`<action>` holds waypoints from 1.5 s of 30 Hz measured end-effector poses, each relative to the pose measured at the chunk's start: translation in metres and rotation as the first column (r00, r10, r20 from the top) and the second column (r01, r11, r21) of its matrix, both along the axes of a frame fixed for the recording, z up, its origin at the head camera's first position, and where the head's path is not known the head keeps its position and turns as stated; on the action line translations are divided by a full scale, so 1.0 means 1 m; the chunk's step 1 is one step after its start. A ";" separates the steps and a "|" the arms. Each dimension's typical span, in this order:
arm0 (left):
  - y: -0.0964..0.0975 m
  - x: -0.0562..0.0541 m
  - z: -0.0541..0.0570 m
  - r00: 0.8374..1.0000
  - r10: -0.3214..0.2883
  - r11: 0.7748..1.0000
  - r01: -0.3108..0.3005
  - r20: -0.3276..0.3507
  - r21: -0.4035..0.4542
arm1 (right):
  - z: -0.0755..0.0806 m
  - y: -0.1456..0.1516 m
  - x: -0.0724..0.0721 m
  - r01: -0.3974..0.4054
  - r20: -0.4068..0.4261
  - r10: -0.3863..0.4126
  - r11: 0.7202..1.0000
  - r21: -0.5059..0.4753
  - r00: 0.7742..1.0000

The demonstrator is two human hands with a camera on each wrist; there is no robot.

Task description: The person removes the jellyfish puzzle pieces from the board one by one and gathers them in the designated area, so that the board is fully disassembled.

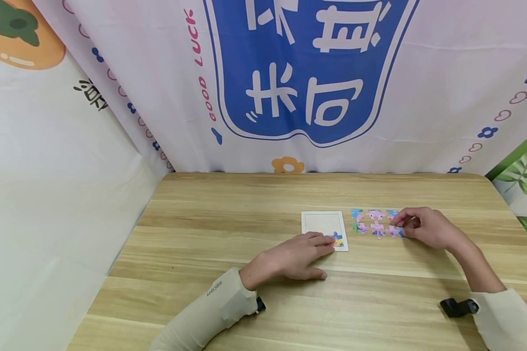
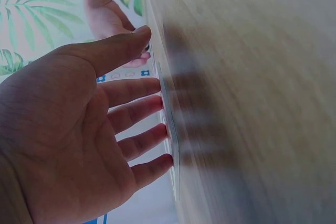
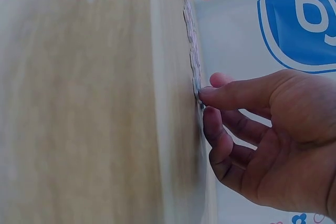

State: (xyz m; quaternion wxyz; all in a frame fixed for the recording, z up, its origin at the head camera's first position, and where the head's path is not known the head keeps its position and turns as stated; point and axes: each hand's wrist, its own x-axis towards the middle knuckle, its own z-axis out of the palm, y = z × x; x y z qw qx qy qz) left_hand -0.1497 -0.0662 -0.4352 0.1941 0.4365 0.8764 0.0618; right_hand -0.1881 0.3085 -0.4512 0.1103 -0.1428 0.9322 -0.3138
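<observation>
Pale sleeves nearest, both coming in on the near side of the tray; black strap-on device at the right cuff. White shallow tray flat on the bench, printed cloth hanging beyond it. Left hand laid over the tray's near edge, fingers extended, tips resting on it, gripping nothing. Right hand well to the tray's right, curled, thumb and forefinger pinching at a puzzle piece; whether it is lifted cannot be told.

Progress: looks early. Colourful section sits in the tray's near right corner; fingers hide what lies beside it. Upper part of the tray shows bare. Loose pieces, about two rows of three, lie just right of the tray, mostly pink and blue; these appear left to place.
</observation>
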 end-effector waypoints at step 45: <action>-0.053 0.003 0.007 0.998 0.024 0.997 -0.019 -0.064 0.080 | 0.009 -0.140 -0.002 -0.223 -0.018 0.223 0.964 -0.147 0.975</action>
